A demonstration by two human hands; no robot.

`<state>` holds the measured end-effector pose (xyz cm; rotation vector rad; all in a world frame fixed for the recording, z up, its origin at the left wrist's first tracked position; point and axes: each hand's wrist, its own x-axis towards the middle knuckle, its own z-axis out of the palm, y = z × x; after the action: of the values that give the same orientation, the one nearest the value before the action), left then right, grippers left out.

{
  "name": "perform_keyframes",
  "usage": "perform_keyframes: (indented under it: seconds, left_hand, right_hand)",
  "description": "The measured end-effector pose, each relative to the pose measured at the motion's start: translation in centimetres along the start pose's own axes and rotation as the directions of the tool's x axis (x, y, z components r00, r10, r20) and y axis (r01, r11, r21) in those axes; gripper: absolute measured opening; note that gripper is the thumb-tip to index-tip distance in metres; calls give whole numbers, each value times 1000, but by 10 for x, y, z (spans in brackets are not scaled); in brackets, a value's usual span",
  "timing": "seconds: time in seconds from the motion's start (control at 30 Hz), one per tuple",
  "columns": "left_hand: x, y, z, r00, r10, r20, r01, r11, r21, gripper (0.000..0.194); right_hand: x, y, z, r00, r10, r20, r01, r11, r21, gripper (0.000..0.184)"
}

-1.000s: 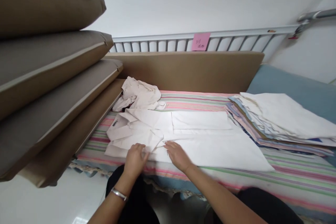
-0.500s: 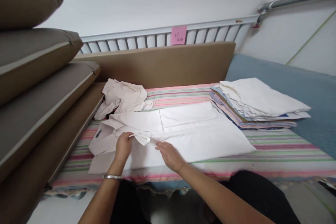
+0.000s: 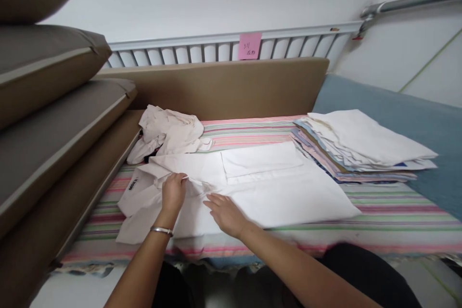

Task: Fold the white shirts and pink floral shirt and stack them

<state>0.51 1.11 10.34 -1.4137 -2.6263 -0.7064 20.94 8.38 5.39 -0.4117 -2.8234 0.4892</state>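
Observation:
A white shirt (image 3: 277, 197) lies stretched out on the striped bedcover, its collar end with a dark printed label to the left. A rectangular fold of cloth rests along its far side. My left hand (image 3: 173, 193), with a silver bangle at the wrist, pinches a raised bit of the shirt's fabric near the collar end. Just right of it, my right hand (image 3: 225, 214) rests on the shirt with fingers stretched out. Part of the gripped fabric is hidden behind the left fingers.
Thick brown cushions (image 3: 65, 125) are piled at the left. A crumpled off-white garment (image 3: 173, 130) sits beyond the collar. Folded clothes (image 3: 364, 139) form a stack on the right. A brown panel (image 3: 224, 89) stands along the back, below a pink note (image 3: 249, 46). Striped bedcover (image 3: 393, 207) shows around the shirt.
My left hand took hold of a white fabric edge, lifted it, then moved it slightly away from me. My right hand shifted left over the shirt. The camera view swung right.

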Motion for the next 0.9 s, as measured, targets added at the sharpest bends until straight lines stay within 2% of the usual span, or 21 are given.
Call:
perform_keyframes:
  seconds: [0.1,0.23,0.3,0.43,0.53,0.67,0.77,0.9]
  left_hand:
    - [-10,-5,-4,1000,-7,15,7,1000,15,36]
    - [-28,-14,-11,997,4,71,-6,1000,25,50]
    - [-40,-18,-15,997,29,77,-31,999,26,43]
    - [-71,-24,-22,997,56,47,-58,997,41,18]
    - [-96,-27,-25,997,56,48,-58,997,43,14]
    - [-119,-35,-22,996,32,82,-32,999,5,17]
    - [-128,-48,-17,998,17,66,-13,998,-54,22]
    - [-134,-72,-18,994,-36,-105,31,998,-48,30]
  right_hand:
    - [7,0,7,998,53,-20,-54,998,-19,42]
    - [6,0,11,998,59,-18,-60,997,-51,42]
    - [5,1,11,998,61,-8,-62,996,-62,42]
    - [7,2,10,998,53,-33,-54,998,-41,42]
    - [8,-2,7,996,78,-54,-77,997,16,47]
    - [7,-10,2,998,47,-31,-44,996,71,52]
    - [8,-13,1,988,145,-61,-132,975,177,48]
    - [13,-16,-3,937,350,-11,-316,857,406,40]
